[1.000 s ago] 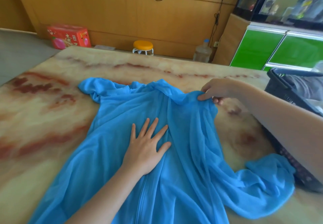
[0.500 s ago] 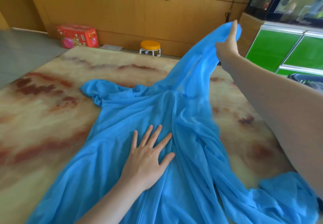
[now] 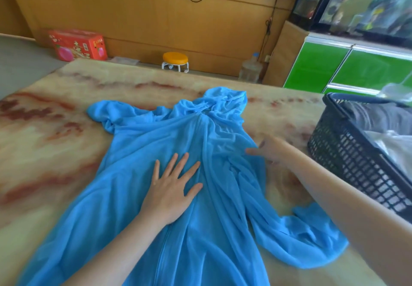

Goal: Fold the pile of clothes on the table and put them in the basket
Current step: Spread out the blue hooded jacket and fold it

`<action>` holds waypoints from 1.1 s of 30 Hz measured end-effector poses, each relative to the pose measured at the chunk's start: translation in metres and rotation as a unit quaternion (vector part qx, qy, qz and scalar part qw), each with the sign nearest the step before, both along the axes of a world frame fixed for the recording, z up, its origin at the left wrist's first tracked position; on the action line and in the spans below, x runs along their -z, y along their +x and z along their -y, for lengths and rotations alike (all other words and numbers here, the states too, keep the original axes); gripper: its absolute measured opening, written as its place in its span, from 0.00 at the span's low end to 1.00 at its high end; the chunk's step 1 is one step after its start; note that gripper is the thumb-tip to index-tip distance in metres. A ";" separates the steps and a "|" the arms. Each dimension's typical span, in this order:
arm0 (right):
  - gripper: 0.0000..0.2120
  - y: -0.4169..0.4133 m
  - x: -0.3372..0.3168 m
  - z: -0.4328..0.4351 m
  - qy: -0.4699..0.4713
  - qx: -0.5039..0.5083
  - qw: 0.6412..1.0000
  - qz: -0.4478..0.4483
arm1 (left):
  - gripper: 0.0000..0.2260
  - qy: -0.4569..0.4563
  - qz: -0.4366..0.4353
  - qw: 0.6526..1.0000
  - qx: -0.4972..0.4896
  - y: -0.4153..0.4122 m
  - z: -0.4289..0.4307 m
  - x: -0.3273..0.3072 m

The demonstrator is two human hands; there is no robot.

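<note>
Lowered from its raised pull, the right grip [image 3: 267, 152], blurred, lies with straight fingers at the edge of the sheer blue hooded garment [image 3: 138, 152], spread on the marbled bench [image 3: 44, 140]. Open-palmed, the left grip [image 3: 171, 187] presses it beside the zip. At right stands a black latticed basket [image 3: 356, 169].

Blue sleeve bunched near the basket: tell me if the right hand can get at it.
Probably yes: the right hand is beside the jacket, and the sleeve lies bunched and uncovered on the table near its forearm.

Bright, even daylight with soft, faint shadows. The right hand [image 3: 268, 152] is motion-blurred. Wide-angle distortion bends the edges; the basket [image 3: 347, 158] and background look slightly soft.
</note>
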State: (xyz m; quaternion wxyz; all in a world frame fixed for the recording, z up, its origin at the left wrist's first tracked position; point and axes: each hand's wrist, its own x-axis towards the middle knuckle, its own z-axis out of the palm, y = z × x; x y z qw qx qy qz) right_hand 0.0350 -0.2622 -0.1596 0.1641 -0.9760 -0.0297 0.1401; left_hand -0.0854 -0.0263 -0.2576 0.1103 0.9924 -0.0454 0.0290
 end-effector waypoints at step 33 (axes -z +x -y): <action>0.15 0.021 -0.018 0.048 -0.154 0.046 0.963 0.215 | 0.26 -0.038 -0.088 0.995 0.004 0.008 0.001 -0.023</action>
